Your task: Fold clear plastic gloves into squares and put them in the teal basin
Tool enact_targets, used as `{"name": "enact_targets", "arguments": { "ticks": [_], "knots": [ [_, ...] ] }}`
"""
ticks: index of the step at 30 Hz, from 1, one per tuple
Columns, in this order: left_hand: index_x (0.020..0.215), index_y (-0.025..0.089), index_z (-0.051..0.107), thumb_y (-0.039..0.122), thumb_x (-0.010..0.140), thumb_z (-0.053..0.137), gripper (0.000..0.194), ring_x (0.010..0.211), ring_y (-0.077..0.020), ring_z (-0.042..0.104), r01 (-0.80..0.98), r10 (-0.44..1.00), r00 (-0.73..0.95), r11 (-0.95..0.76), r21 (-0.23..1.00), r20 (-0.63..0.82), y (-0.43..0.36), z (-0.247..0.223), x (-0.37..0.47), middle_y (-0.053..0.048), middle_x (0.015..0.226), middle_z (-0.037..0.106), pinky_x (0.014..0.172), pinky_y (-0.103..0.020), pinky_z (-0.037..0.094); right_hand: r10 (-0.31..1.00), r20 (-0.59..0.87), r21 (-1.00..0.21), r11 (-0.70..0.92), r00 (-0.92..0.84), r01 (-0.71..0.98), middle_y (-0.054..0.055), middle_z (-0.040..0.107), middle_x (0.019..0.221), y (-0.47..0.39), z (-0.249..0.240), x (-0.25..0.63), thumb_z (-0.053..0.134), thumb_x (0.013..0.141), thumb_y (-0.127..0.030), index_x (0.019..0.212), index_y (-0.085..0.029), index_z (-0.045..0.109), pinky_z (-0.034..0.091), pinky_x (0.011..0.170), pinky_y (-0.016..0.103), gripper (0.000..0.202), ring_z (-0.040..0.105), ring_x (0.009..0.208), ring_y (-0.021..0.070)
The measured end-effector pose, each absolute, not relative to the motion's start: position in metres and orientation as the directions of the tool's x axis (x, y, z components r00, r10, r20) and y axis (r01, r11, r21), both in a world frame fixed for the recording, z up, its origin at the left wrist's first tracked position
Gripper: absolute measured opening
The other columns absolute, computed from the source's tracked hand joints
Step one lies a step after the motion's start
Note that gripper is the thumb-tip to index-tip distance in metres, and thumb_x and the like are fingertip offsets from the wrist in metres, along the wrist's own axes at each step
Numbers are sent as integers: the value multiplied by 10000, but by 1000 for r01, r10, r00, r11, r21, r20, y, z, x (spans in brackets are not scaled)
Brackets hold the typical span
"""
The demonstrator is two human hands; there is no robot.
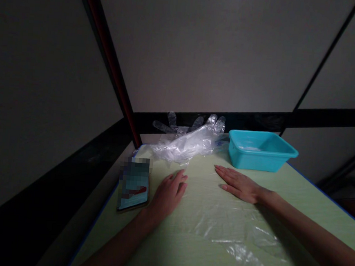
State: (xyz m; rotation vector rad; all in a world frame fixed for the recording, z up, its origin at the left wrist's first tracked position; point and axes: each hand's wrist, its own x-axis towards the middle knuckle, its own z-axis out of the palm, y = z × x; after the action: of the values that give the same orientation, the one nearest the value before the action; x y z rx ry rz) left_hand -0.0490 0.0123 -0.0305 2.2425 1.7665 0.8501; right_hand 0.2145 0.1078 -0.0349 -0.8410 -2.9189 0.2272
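A thin clear plastic glove [219, 222] lies spread on the table, with shiny creases toward the near side. My right hand [239, 184] rests flat on its far right part, fingers stretched out. At its far left side is my left hand [169, 193], palm down, with the fingers slightly bent and apart. I cannot tell whether the left fingertips touch the film. Beyond both hands sits a crumpled pile of clear plastic gloves [189, 144], several fingers sticking up.
A turquoise plastic basin [255, 160] stands at the back right, with something pale inside. On the left edge lies a phone [134, 187], its screen lit and partly blurred. The pale green table [168, 255] has a blue edge and meets grey wall panels [207, 61].
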Motion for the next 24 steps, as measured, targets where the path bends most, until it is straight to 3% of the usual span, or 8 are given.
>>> {"name": "enact_targets", "arguments": {
  "ticks": [8,16,24],
  "knots": [
    [1231,177,313,180,792,443,458,1042,-191,521,831,950,105,-247,499,295,11,-30,-48,-52,1095,597,909,-351,384,560,74,-182,821,-825,541,57,117,1416,106,-35,213,232,878,-485,1370,-195,58,155,1052,414,597,148,1283,206],
    [1274,175,259,304,684,637,713,1081,-235,471,862,941,175,-288,417,288,8,-32,-51,-55,1171,545,927,-369,357,521,68,-162,847,-851,506,79,110,1414,107,-33,216,261,871,-486,1368,-157,62,143,1056,410,629,133,1286,202],
    [1273,167,257,322,722,605,670,1111,-240,454,891,947,236,-300,340,216,3,-24,-50,-101,1216,501,969,-399,293,494,69,-176,861,-867,477,72,118,1414,111,-33,224,270,877,-464,1367,-160,68,152,1055,413,612,124,1286,200]
  ]
}}
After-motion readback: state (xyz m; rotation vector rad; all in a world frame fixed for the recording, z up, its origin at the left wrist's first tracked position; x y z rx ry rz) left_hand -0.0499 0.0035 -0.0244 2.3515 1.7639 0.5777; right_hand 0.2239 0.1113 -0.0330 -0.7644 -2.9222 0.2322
